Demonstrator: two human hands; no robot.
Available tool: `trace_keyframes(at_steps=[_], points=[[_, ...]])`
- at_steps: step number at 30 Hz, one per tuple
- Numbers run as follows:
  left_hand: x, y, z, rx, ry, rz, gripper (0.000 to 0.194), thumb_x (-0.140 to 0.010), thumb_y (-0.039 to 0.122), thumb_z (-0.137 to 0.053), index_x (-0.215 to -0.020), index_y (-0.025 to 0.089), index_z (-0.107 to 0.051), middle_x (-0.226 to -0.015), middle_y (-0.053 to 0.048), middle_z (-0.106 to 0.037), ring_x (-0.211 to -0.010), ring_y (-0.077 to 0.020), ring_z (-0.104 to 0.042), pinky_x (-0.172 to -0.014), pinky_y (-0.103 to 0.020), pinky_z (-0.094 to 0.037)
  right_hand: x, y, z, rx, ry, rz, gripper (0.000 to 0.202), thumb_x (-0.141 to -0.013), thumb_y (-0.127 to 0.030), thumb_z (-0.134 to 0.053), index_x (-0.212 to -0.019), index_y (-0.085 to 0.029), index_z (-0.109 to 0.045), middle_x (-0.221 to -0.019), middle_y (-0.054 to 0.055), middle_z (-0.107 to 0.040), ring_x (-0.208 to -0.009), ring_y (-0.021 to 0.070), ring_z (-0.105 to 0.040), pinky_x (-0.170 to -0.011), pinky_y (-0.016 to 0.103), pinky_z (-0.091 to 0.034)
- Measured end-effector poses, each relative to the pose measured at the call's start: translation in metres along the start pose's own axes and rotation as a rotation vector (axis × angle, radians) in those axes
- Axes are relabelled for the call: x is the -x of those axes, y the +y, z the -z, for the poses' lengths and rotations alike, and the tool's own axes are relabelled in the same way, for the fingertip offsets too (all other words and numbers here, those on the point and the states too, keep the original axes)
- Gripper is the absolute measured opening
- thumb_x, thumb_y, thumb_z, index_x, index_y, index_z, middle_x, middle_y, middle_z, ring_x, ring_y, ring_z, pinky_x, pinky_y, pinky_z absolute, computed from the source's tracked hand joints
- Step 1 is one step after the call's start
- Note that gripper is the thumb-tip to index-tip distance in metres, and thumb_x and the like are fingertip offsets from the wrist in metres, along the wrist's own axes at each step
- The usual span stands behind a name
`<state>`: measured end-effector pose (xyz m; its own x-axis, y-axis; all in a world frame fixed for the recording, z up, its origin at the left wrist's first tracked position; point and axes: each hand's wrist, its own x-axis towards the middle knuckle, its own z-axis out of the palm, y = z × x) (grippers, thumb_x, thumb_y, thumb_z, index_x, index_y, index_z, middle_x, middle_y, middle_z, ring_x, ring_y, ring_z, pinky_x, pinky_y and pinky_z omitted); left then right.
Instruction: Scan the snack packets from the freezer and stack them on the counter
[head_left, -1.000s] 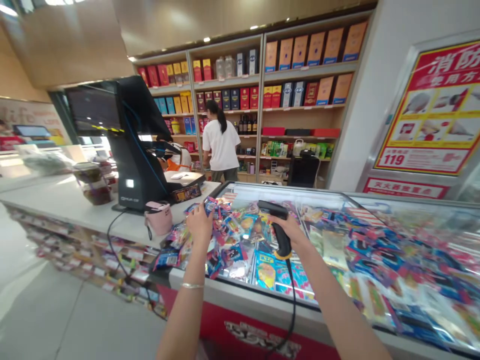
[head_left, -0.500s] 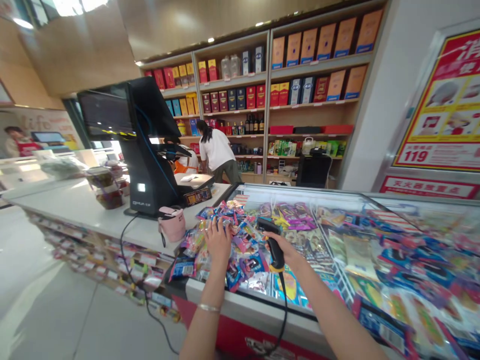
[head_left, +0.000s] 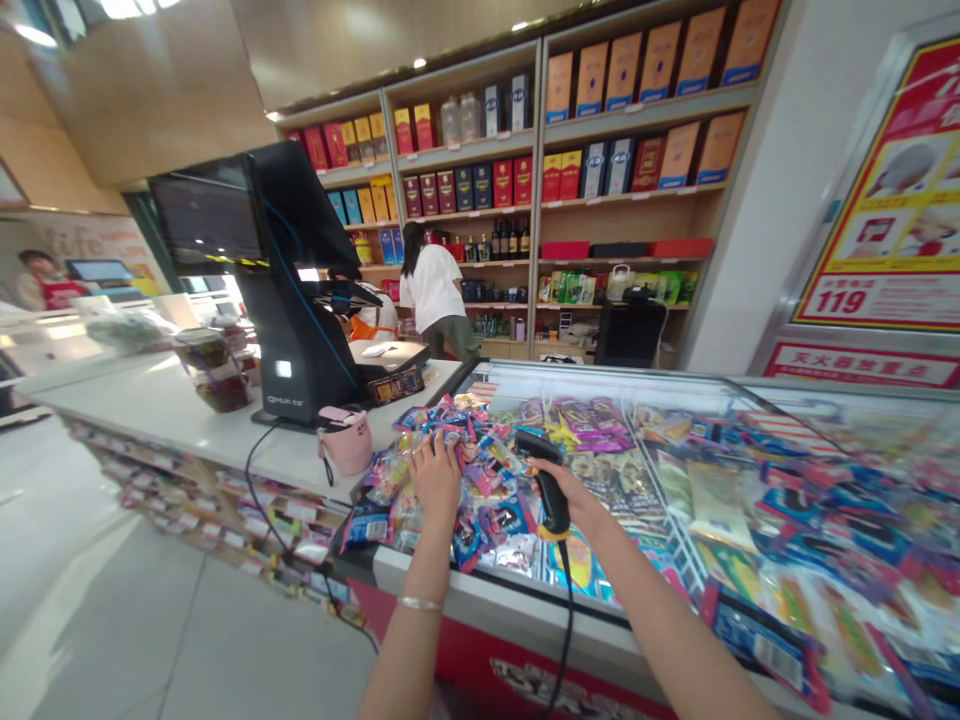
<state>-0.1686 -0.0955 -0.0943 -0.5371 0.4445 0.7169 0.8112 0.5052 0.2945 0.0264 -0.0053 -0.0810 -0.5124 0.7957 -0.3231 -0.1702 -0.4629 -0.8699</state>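
My left hand [head_left: 437, 480] lies palm down on a pile of small snack packets [head_left: 506, 515], its fingers stretched and a little apart. The packets are blue, pink and clear, heaped on the glass top of a chest freezer [head_left: 675, 375]. In my right hand [head_left: 574, 497] is a black and yellow barcode scanner [head_left: 553, 505], gripped by its handle. The scanner's head points left over the pile, and its cable hangs down the freezer's front. Whether the left palm covers a packet is hidden.
Left of the pile, a pink cup-shaped container [head_left: 346, 440] stands on the white counter [head_left: 150, 400] beside a black checkout terminal [head_left: 300, 330]. More packets [head_left: 840, 530] lie on the right. Behind, a person in a white shirt [head_left: 435, 290] bends before shelves of boxes.
The view has shifted slightly. Both hands stay almost in place, the left over the packets and the right on the barcode scanner. The person behind has moved a little.
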Motion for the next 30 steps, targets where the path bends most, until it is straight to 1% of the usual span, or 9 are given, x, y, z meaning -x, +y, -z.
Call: trace_keyframes(at_steps=[5,8,10,13,15,18,22,26,30], points=[[0.001,0.002,0.002,-0.016,-0.004,0.004,0.045,-0.096,0.031,-0.030,-0.129,0.013,-0.056,-0.123,-0.016,-0.061,-0.113,-0.0281,-0.054,-0.106,-0.050,-0.033,-0.002,0.002,-0.002,-0.037,-0.028,0.010,0.007,-0.078,-0.019,-0.067,-0.078,-0.015,-0.061,-0.054,0.000,-0.063,-0.038,0.0085,-0.054,-0.037,0.016,-0.044],[0.000,0.003,0.004,-0.011,0.009,0.018,0.049,-0.096,0.034,-0.029,-0.134,0.011,-0.050,-0.123,-0.017,-0.061,-0.114,-0.0282,-0.055,-0.107,-0.051,-0.031,0.000,0.000,-0.004,-0.035,-0.010,0.019,0.007,-0.078,-0.018,-0.067,-0.075,-0.015,-0.061,-0.051,0.000,-0.061,-0.037,0.0088,-0.053,-0.036,0.017,-0.044],[-0.002,0.004,0.008,-0.010,0.029,0.022,0.051,-0.096,0.037,-0.029,-0.136,0.011,-0.047,-0.127,-0.017,-0.059,-0.119,-0.0292,-0.052,-0.109,-0.053,-0.028,0.006,-0.006,-0.003,-0.041,0.011,0.055,0.007,-0.079,-0.016,-0.065,-0.073,-0.014,-0.061,-0.049,0.000,-0.060,-0.036,0.0087,-0.053,-0.037,0.017,-0.044],[-0.008,0.012,0.019,0.008,0.069,0.037,0.052,-0.095,0.037,-0.030,-0.137,0.011,-0.046,-0.133,-0.018,-0.055,-0.126,-0.0307,-0.046,-0.111,-0.056,-0.022,0.025,-0.023,0.010,-0.053,0.020,0.139,0.010,-0.079,-0.017,-0.064,-0.070,-0.014,-0.061,-0.050,0.000,-0.060,-0.037,0.0086,-0.053,-0.038,0.018,-0.045],[-0.013,0.026,0.028,0.046,0.097,0.061,0.052,-0.095,0.037,-0.031,-0.137,0.010,-0.045,-0.134,-0.019,-0.054,-0.128,-0.0313,-0.045,-0.111,-0.056,-0.022,0.043,-0.038,0.026,-0.047,0.022,0.210,0.009,-0.077,-0.017,-0.066,-0.070,-0.014,-0.061,-0.051,0.000,-0.061,-0.038,0.0088,-0.053,-0.038,0.018,-0.045],[-0.016,0.066,0.041,0.145,0.115,0.026,0.053,-0.093,0.036,-0.032,-0.138,0.009,-0.043,-0.136,-0.019,-0.052,-0.129,-0.0311,-0.043,-0.111,-0.054,-0.025,0.073,-0.061,0.063,-0.025,0.065,0.297,0.009,-0.074,-0.017,-0.069,-0.070,-0.015,-0.061,-0.051,0.000,-0.061,-0.038,0.0090,-0.053,-0.037,0.018,-0.045],[-0.006,0.145,0.051,0.294,0.040,-0.150,0.054,-0.091,0.033,-0.036,-0.139,0.008,-0.041,-0.138,-0.019,-0.049,-0.130,-0.0294,-0.042,-0.110,-0.047,-0.029,0.114,-0.088,0.123,-0.015,0.199,0.386,0.014,-0.070,-0.019,-0.073,-0.069,-0.015,-0.060,-0.048,-0.002,-0.058,-0.037,0.0093,-0.052,-0.034,0.018,-0.043],[0.022,0.226,0.049,0.401,-0.058,-0.306,0.052,-0.090,0.031,-0.039,-0.137,0.008,-0.042,-0.136,-0.018,-0.051,-0.126,-0.0290,-0.046,-0.107,-0.042,-0.035,0.156,-0.106,0.185,-0.044,0.326,0.495,0.014,-0.068,-0.018,-0.074,-0.073,-0.014,-0.062,-0.055,0.000,-0.064,-0.038,0.0086,-0.052,-0.035,0.018,-0.045],[0.056,0.288,0.039,0.468,-0.214,-0.439,0.051,-0.088,0.028,-0.043,-0.135,0.008,-0.042,-0.134,-0.018,-0.053,-0.123,-0.0286,-0.048,-0.103,-0.041,-0.038,0.194,-0.111,0.238,-0.072,0.462,0.478,0.014,-0.070,-0.020,-0.074,-0.073,-0.014,-0.062,-0.053,0.001,-0.063,-0.037,0.0100,-0.052,-0.034,0.020,-0.044]])
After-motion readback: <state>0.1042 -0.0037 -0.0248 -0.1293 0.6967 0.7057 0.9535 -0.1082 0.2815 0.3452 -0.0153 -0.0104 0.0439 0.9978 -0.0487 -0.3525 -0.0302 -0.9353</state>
